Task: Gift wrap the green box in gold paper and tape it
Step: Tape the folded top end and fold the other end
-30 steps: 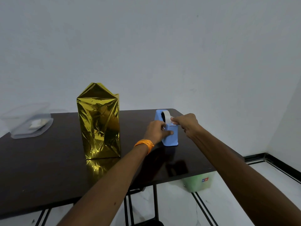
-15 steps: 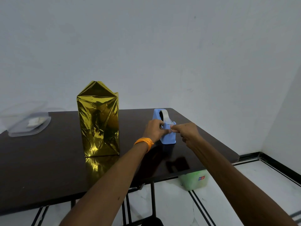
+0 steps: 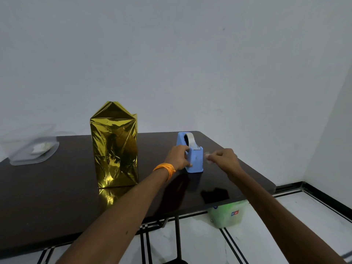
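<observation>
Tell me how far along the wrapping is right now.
Done: the box stands on the table, its sides covered in gold paper, no green showing. In hand: the left hand grips the blue tape dispenser while the right hand pinches what looks like a short clear tape strip just off it. Left: the top flaps stand up in a peak, unfolded; they need folding down and taping.
</observation>
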Motion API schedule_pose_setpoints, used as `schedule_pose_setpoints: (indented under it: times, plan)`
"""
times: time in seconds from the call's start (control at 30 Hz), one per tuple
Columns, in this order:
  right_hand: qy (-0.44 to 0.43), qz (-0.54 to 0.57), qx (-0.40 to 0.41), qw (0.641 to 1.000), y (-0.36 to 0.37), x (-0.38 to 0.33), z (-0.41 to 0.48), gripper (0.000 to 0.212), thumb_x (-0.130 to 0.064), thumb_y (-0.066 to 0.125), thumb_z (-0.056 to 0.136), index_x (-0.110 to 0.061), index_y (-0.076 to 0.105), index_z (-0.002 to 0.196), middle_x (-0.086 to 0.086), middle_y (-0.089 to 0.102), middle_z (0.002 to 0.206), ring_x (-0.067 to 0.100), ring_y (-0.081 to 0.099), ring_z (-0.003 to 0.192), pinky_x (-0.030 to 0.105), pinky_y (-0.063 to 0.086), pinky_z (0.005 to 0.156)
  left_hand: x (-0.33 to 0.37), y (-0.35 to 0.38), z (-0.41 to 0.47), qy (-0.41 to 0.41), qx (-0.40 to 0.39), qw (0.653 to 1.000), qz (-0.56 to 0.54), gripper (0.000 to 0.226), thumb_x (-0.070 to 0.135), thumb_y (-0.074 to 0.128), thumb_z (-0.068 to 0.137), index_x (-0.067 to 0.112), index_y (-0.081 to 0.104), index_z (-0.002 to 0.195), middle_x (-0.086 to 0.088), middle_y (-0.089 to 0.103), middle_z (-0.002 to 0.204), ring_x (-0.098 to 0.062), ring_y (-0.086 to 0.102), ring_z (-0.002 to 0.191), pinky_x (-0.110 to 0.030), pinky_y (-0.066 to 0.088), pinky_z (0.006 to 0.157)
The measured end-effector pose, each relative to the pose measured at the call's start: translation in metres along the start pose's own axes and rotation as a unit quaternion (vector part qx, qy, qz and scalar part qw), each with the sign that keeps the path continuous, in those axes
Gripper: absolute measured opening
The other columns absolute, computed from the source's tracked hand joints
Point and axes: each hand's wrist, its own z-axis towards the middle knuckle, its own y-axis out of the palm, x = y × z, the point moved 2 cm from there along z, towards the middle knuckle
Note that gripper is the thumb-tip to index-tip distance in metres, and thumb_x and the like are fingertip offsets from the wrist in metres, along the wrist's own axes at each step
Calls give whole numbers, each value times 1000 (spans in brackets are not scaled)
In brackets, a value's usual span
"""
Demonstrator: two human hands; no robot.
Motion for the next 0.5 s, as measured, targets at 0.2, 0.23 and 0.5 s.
schedule_pose_setpoints:
  times: [0.2,0.23,0.5]
  plan:
    - [-78,79,-14,994,-2,-50,5,16,-25,69,88,-15,75,78,1,74,80,15,67,82,27,49,72,17,-54,-16,27,104,994,28,44,9,65,81,18,60,124,-5,69,100,-25,64,92,-37,55,75]
    - [-92,89,-18,992,3,-61,5,12,-25,70,87,-16,75,81,1,74,82,15,68,84,28,51,73,21,-70,-19,28,131,991,25,43,8,64,80,19,61,122,-3,70,99,-24,64,92,-35,53,74]
    - [-176,161,-16,971,50,-150,-3,18,-31,74,86,-27,70,103,-2,68,101,13,65,95,30,54,78,54,-196,-45,72,332,939,-55,21,14,61,84,20,70,103,2,69,87,-14,66,75,-28,56,71]
